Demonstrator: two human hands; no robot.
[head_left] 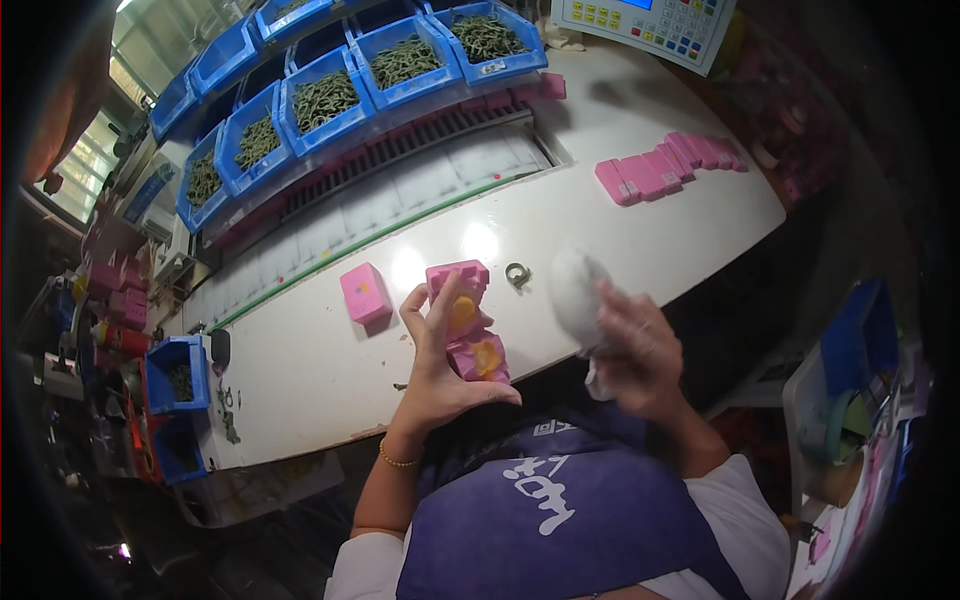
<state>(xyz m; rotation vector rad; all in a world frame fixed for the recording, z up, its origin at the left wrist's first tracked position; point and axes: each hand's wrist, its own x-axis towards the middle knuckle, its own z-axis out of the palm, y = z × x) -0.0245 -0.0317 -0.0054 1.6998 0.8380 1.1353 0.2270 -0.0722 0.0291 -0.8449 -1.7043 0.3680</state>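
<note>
Two pink mould halves (478,354), with yellow patches on their faces, lie one beyond the other near the table's front edge. My left hand (440,345) grips them from the left, fingers over the far half and thumb stretched along the near one. To their right, my right hand (640,350) is closed on a rounded white cloth pouch (578,300), smeared by motion, with a loose white end hanging below. A small grey-green ring-shaped piece (517,275) lies on the table between the mould and the pouch. Left of my left hand sits another pink block (365,293).
Blue bins (325,100) full of greenish pieces stand on a rack at the back left. A row of pink blocks (660,170) lies at the right of the white table (290,390). A keypad control box (650,30) stands at the back. More blue bins (178,375) are at the left.
</note>
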